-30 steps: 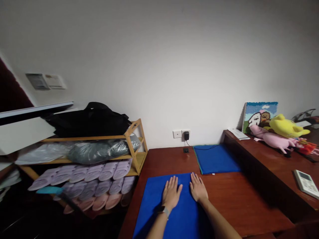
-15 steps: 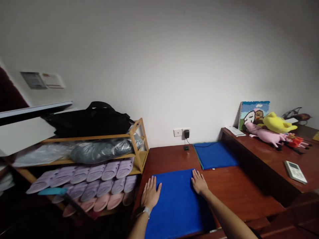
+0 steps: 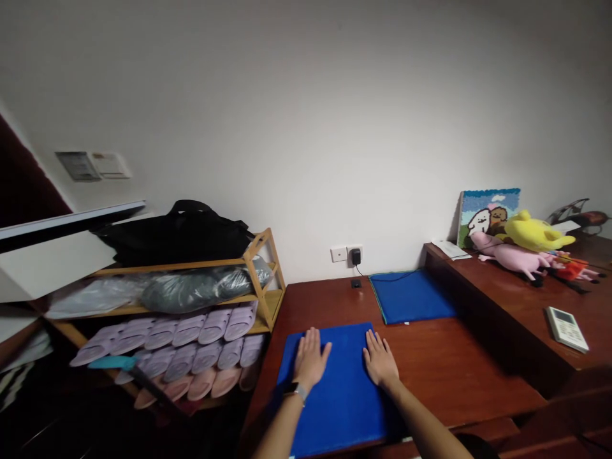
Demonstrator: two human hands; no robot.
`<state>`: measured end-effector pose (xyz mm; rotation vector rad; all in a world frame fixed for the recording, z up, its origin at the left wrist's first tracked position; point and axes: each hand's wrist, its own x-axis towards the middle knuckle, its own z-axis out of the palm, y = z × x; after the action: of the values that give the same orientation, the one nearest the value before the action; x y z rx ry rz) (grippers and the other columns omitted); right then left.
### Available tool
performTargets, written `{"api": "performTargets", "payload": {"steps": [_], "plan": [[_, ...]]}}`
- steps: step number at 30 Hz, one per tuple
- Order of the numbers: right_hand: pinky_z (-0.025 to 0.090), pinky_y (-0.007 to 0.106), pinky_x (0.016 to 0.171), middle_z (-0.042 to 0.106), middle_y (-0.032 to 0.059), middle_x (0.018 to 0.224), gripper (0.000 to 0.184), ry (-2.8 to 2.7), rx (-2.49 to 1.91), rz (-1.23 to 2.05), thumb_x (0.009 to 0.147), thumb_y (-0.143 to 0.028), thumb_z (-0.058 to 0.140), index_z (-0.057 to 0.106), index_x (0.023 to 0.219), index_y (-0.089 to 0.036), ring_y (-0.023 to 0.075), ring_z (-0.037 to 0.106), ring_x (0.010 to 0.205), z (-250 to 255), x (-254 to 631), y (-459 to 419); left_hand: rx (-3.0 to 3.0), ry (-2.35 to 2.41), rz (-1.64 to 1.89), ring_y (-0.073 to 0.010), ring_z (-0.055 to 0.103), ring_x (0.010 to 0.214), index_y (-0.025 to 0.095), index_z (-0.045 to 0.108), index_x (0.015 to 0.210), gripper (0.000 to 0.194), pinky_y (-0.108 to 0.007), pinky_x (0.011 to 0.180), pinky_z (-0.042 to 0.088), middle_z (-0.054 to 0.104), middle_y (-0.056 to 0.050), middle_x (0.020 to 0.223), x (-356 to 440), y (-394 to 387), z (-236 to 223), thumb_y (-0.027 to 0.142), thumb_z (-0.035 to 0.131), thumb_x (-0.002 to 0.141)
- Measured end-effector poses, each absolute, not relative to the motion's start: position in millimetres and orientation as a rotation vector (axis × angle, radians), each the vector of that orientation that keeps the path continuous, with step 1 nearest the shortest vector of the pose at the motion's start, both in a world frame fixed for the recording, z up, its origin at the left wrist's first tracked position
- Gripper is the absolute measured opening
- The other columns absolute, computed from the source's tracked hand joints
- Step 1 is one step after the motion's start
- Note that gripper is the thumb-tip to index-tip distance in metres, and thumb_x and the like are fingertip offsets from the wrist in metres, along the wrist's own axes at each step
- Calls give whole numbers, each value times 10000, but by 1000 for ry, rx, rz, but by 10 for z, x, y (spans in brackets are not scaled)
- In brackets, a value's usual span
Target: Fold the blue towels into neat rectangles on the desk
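Note:
A blue cloth [image 3: 342, 395] lies flat on the reddish-brown wooden table [image 3: 442, 370]. My left hand [image 3: 310, 360] rests flat on the cloth's left part, fingers stretched out and thumb apart, with a watch on the wrist. My right hand [image 3: 381, 360] lies palm down along the cloth's right edge near its far corner, its fingers extended. Neither hand grips anything. A second blue cloth [image 3: 414, 298] with a green edge lies farther back on the table, near the wall.
At left stands a wooden rack [image 3: 262, 280] with rows of slippers [image 3: 208, 328] and a black bag [image 3: 182, 236] on top. A charger [image 3: 355, 256] is plugged into the wall. The raised ledge at right holds plush toys [image 3: 514, 255] and a remote control [image 3: 567, 328].
My left hand has moved right, from the cloth's left edge further onto it. My right hand has shifted slightly toward me along the right edge. The view has turned a little.

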<state>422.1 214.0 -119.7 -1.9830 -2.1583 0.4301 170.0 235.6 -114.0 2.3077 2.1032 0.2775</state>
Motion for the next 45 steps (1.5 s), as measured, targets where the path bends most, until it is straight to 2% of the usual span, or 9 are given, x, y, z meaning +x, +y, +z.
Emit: {"api": "performTargets", "payload": {"steps": [3,7,18,26,35,38,40,42,45], "plan": [[82,425,1320,153,18,1750,680,-2200,-1970,420,1049,-414,133,191,1676,-155,214,109,1629,-1195,4234,2137,2518,1735,355,-279,244,1601,138,291,1652,726,-515,1314,224,295,-114,1711,2483,2251,-1279,558,167,1074],[65,440,1317,129,18,1753,660,-2271,-1928,418,1049,-382,153,219,1672,-176,219,78,1632,-1184,4264,2131,2484,1637,324,-246,233,1605,166,282,1656,701,-481,1323,214,288,-86,1718,2973,2073,-1373,530,117,1081],[28,392,1308,146,12,1757,682,-2165,-2022,444,1055,-423,117,159,1681,-155,185,87,1631,-1214,4261,2144,2165,2249,289,-289,251,1600,124,278,1656,818,-505,1298,221,282,-128,1717,1092,1701,-1412,656,173,1044],[111,408,1308,161,13,1753,689,-2131,-2040,505,1060,-452,93,185,1679,-166,197,124,1627,-1102,4293,1844,2177,2269,302,-278,235,1605,63,305,1637,834,-456,1307,210,294,-155,1711,1117,1627,-1348,636,158,1048],[74,418,1329,185,-2,1739,680,-2094,-2003,457,1050,-423,148,229,1673,-163,209,132,1626,-1164,4241,1144,2185,2262,240,-296,258,1596,69,323,1632,827,-509,1303,211,304,-166,1703,1039,1710,-1322,624,160,1041],[84,405,1328,180,8,1739,677,-2074,-2028,455,1050,-407,144,229,1671,-151,205,151,1622,-1124,4224,1167,2222,2248,293,-340,278,1585,-2,367,1595,822,-547,1306,196,333,-228,1674,1303,1684,-1180,585,171,1053],[84,414,1327,171,16,1740,675,-2084,-2033,448,1051,-402,138,215,1671,-143,203,148,1623,-1120,4222,1183,2319,2164,372,-317,278,1588,31,381,1599,779,-522,1312,212,337,-196,1682,1685,1630,-1129,564,178,1068],[83,427,1326,164,32,1742,671,-2118,-2036,436,1051,-383,133,197,1668,-125,209,138,1624,-1125,4228,1185,2447,1982,397,-245,286,1588,126,375,1621,712,-452,1312,248,350,-107,1696,2179,1547,-1134,555,194,1081],[91,447,1324,139,44,1746,659,-2211,-2026,403,1032,-315,195,191,1665,-135,225,108,1628,-1129,4245,1176,2590,1619,429,-232,271,1594,144,320,1641,671,-458,1310,255,321,-99,1711,2837,1414,-1208,510,183,1096]]}}
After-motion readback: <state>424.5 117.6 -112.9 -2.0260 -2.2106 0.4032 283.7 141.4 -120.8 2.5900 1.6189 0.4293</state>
